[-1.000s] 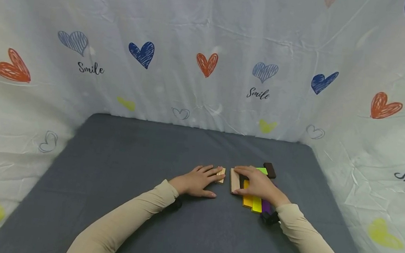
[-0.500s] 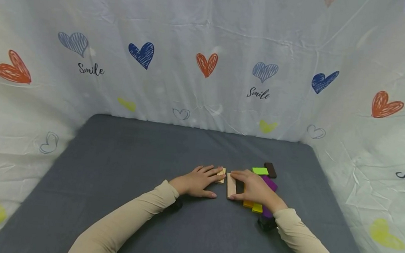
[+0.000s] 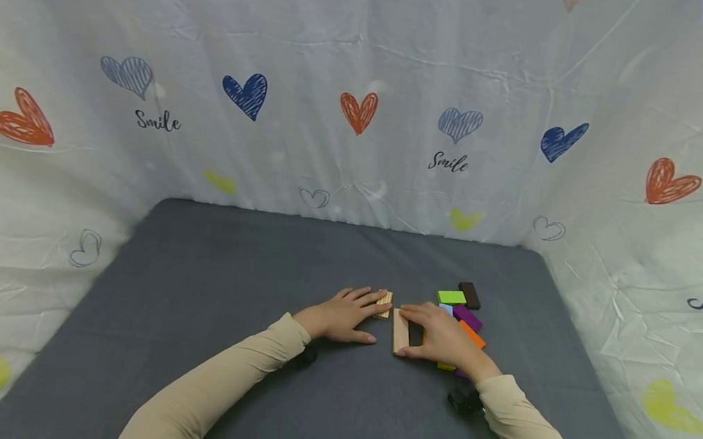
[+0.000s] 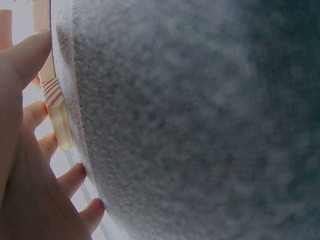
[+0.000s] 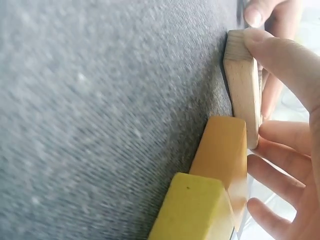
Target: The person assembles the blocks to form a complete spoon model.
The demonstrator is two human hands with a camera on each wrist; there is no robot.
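Note:
My left hand [image 3: 343, 315] lies with fingers spread on the table, its fingertips over a small wooden block with a striped top [image 3: 385, 305]. Just right of that sits a plain wooden block [image 3: 401, 332], flat on the cloth and lengthwise away from me. My right hand [image 3: 444, 336] pinches this plain block between thumb and fingers at its near and far ends. In the right wrist view the thumb presses the near end of the plain block [image 5: 243, 90]. The left wrist view shows the striped block [image 4: 54, 94] beside the left fingertips.
Coloured blocks lie under and beyond the right hand: green [image 3: 451, 297], dark brown [image 3: 469, 295], purple [image 3: 467, 318], orange [image 3: 472, 333] and light blue [image 3: 446, 309]. A yellow block [image 5: 192, 205] and an amber block [image 5: 220, 145] lie close by. Grey cloth covers the table [image 3: 247, 259].
The right hand has slid the plain block slightly left, then toward me, uncovering the green, purple, orange and light blue blocks. The left hand has stayed in place.

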